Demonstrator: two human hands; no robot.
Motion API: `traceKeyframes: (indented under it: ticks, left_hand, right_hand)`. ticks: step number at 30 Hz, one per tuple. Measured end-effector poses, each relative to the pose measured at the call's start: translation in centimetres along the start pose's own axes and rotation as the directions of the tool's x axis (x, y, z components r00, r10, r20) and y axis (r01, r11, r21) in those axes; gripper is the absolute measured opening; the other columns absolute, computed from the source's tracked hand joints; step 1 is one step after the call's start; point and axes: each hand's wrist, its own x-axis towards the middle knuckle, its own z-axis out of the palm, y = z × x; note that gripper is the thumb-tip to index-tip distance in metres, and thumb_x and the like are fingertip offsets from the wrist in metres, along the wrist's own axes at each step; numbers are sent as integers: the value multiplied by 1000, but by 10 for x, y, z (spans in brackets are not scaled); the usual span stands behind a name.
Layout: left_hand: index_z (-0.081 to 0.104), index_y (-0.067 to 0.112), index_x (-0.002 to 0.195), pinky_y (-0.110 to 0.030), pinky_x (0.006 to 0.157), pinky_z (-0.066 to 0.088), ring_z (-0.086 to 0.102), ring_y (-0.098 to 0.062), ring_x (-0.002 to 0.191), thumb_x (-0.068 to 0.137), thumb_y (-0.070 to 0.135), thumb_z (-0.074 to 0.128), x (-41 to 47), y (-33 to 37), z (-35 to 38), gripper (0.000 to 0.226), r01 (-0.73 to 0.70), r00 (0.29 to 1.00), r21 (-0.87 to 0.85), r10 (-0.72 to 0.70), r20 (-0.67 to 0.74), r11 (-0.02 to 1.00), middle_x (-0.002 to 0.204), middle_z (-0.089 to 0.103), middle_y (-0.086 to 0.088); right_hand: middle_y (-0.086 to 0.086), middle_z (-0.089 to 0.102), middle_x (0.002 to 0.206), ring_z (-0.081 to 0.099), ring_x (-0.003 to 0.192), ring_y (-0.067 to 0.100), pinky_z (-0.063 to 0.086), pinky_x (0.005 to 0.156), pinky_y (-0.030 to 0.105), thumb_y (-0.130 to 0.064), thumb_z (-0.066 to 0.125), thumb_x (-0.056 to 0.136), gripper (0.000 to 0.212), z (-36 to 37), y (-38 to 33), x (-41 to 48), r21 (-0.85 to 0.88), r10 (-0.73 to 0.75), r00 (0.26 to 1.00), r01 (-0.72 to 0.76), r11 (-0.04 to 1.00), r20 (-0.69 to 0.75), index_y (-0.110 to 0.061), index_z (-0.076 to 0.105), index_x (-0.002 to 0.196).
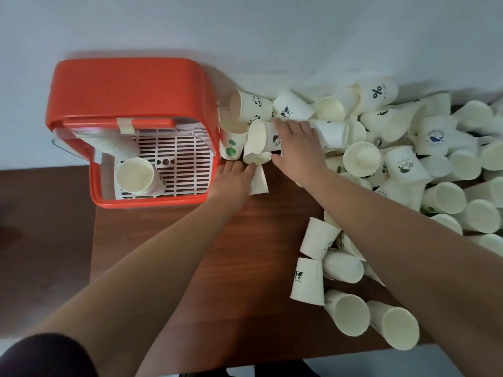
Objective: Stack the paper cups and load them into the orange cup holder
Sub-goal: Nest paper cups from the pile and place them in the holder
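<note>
While the left hand (234,179) and right hand (298,146) lie flat-fingered, apparently gripping nothing, on white paper cups (402,164) beside the orange plastic cup holder (130,88), a hasty grip could roll cups off the brown tabletop (231,254).

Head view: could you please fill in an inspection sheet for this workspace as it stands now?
Surface: brown wooden table.
Job's things: orange cup holder at the table's far left, open, with a curved cup stack and a separate cup on its white grid; loose paper cups heaped along the right side, most of them lying on their sides.
Clutter: nothing seen.
Grippers: left hand open, fingertips at the cups beside the holder; right hand open, spread over the heap.
Cables: nothing seen.
Surroundings: white wall behind the table.
</note>
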Motion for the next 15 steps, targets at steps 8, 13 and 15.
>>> traceKeyframes:
  ticks: [8, 13, 15]
  left_hand:
    - [45, 13, 138, -43, 95, 45, 52, -29, 113, 74, 33, 76, -40, -3, 0, 74, -30, 998, -415, 3, -65, 909, 124, 57, -4]
    - [22, 37, 151, -27, 102, 46, 52, -9, 119, 78, 31, 79, -83, -30, -32, 93, 44, 998, -781, -62, 6, 623, 132, 50, 13]
    - [23, 44, 149, -18, 95, 47, 55, -8, 116, 82, 18, 79, -101, -38, -44, 91, 61, 995, -857, -104, 9, 512, 129, 51, 17]
  right_hand:
    - [12, 54, 123, 50, 113, 34, 41, 91, 44, -36, 76, 72, 69, -11, -1, 1, 89, 10, 997, -3, 996, -80, -8, 49, 130]
    - [13, 53, 129, 51, 120, 32, 44, 97, 39, -27, 77, 76, 72, -36, -9, -14, 520, 72, 997, -69, 851, 15, -5, 41, 136]
    - [9, 49, 139, 49, 126, 26, 43, 99, 35, -27, 77, 78, 81, -47, -18, -27, 605, 71, 996, -87, 791, 51, -13, 34, 145]
